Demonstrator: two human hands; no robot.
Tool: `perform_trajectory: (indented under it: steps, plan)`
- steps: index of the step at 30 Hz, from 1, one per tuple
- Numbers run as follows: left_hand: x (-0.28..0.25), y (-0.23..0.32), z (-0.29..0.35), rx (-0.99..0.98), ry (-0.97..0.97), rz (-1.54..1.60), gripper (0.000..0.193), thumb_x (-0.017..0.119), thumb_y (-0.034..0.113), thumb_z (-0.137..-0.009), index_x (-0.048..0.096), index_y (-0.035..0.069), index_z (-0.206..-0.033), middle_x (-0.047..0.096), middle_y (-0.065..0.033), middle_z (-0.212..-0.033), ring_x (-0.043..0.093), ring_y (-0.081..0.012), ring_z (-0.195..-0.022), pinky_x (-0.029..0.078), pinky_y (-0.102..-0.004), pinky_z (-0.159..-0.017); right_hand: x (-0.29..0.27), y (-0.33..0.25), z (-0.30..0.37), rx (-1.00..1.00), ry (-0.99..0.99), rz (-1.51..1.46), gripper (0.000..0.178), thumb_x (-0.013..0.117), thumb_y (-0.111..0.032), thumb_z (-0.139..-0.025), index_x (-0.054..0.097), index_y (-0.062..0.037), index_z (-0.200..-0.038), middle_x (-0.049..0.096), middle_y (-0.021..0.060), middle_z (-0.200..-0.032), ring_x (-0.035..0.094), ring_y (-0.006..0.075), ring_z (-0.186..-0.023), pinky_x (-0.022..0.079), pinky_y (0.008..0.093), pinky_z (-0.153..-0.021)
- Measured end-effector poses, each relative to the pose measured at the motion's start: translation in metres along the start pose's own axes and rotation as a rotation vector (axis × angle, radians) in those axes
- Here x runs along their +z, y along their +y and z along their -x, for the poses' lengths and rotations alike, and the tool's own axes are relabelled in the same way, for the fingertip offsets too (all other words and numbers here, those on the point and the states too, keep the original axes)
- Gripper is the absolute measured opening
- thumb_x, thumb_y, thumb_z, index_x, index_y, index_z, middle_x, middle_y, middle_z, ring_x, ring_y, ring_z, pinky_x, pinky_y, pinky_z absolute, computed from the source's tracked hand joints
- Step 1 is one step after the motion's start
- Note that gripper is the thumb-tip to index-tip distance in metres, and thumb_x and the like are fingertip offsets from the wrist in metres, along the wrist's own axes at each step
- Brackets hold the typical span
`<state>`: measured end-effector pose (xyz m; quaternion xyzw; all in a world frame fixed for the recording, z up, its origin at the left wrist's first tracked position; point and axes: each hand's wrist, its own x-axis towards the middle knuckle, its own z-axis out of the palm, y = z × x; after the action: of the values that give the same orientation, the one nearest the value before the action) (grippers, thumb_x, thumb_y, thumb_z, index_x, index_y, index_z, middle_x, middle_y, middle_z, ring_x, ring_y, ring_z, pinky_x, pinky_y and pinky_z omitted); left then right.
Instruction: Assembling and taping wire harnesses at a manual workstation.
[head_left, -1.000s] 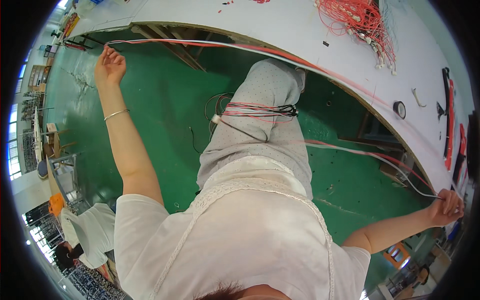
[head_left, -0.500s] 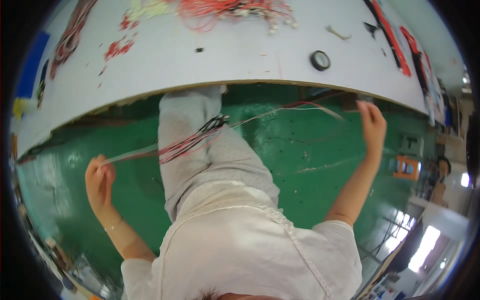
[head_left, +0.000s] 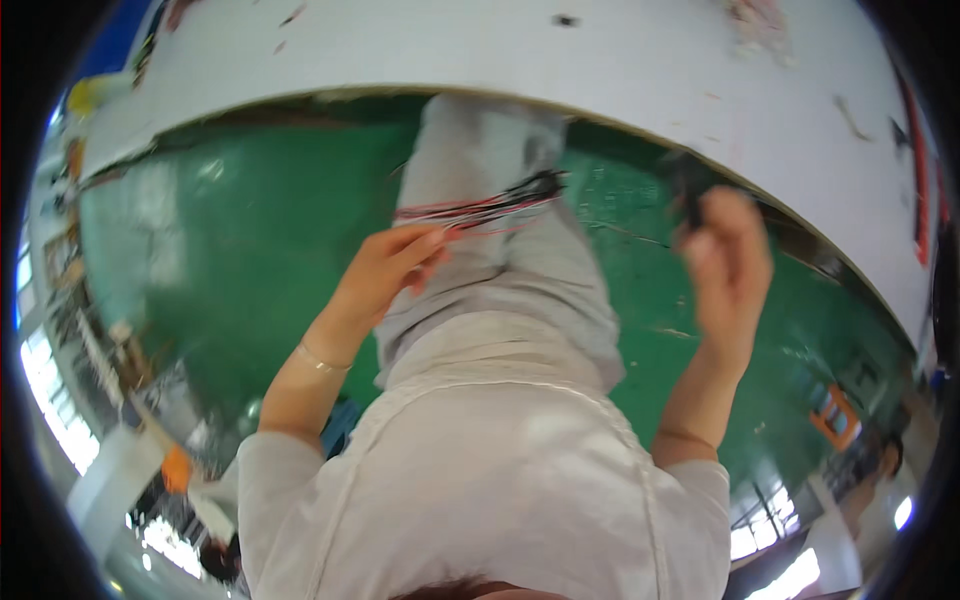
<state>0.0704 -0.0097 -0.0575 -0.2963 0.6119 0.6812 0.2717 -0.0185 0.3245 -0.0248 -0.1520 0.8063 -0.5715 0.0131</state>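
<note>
A bundle of thin red, white and black wires (head_left: 478, 212) is being pinched at one end by the left hand (head_left: 385, 272), fingers closed round it. From there the bundle runs out to the right of that hand, across the grey trouser leg (head_left: 500, 270), and ends in a dark taped or sleeved bit, well short of the right hand (head_left: 728, 262).

The right hand is raised near the edge of the white counter (head_left: 600, 70), just below it, and is badly blurred. Something dark (head_left: 688, 195) seems to be gripped at its fingertips, maybe tape or a connector, but what it is and how tightly the hand is closed can't really be told from this view.

Below both hands there's just green floor (head_left: 230, 250).

For doing this bit well, judging by how things sit: the bundle should be kept taut and level so the strands stay lined up and none gets looped out. The grip is best kept close to the loose end so nothing fans apart. The dark end should probably be supported too, since it's hanging free over the leg and could get snagged on the counter edge. Slack near the left hand is the thing most likely to cause tangles.
</note>
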Motion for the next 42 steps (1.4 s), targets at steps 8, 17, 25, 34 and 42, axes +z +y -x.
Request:
perform_trajectory:
  steps: [8, 17, 25, 34, 42]
  plan:
    - [0.004, 0.0, 0.012, 0.137, -0.098, 0.1, 0.028, 0.058, 0.012, -0.099, 0.064, -0.001, -0.122, 0.065, -0.0061, -0.097, 0.06, -0.0101, -0.081, 0.051, -0.0221, -0.055, 0.129, 0.021, 0.037, 0.009, -0.54, -0.524, 0.027, 0.065, -0.017, -0.089, 0.058, 0.0023, -0.108, 0.061, 0.0174, -0.114, 0.059, 0.0261, -0.101, 0.046, 0.0349, -0.089]
    - [0.002, -0.008, 0.018, 0.408, 0.004, -0.187, 0.026, 0.061, 0.007, -0.096, 0.067, 0.001, -0.12, 0.065, -0.0078, -0.104, 0.061, -0.0103, -0.082, 0.052, -0.0214, -0.058, 0.143, 0.039, 0.043, 0.035, -0.559, -0.517, 0.024, 0.061, -0.019, -0.092, 0.059, 0.0022, -0.103, 0.06, 0.018, -0.117, 0.058, 0.027, -0.103, 0.045, 0.037, -0.091]
    - [0.004, -0.002, 0.02, 0.358, 0.059, -0.221, 0.024, 0.063, 0.006, -0.094, 0.069, 0.002, -0.117, 0.067, -0.0071, -0.101, 0.063, -0.0101, -0.083, 0.051, -0.0208, -0.057, 0.141, 0.043, 0.046, 0.04, -0.524, -0.492, 0.021, 0.058, -0.015, -0.095, 0.06, 0.0026, -0.107, 0.059, 0.0172, -0.121, 0.055, 0.0261, -0.109, 0.042, 0.0372, -0.095]
    - [0.009, 0.001, 0.016, 0.616, 0.136, -0.557, 0.025, 0.066, 0.004, -0.09, 0.07, 0.002, -0.114, 0.069, -0.0086, -0.091, 0.062, -0.0128, -0.075, 0.051, -0.0234, -0.059, 0.143, 0.043, 0.045, 0.137, -0.531, -0.543, 0.021, 0.055, -0.014, -0.097, 0.06, 0.0032, -0.108, 0.058, 0.0145, -0.119, 0.054, 0.0229, -0.109, 0.041, 0.0344, -0.096]
    - [0.005, 0.0, 0.01, 0.609, 0.158, -0.501, 0.021, 0.07, 0.007, -0.087, 0.073, 0.003, -0.108, 0.071, -0.0079, -0.088, 0.062, -0.0119, -0.073, 0.051, -0.023, -0.059, 0.148, 0.045, 0.044, 0.136, -0.542, -0.546, 0.023, 0.056, -0.018, -0.098, 0.06, 0.0031, -0.107, 0.06, 0.0137, -0.115, 0.056, 0.0224, -0.105, 0.042, 0.0338, -0.094]
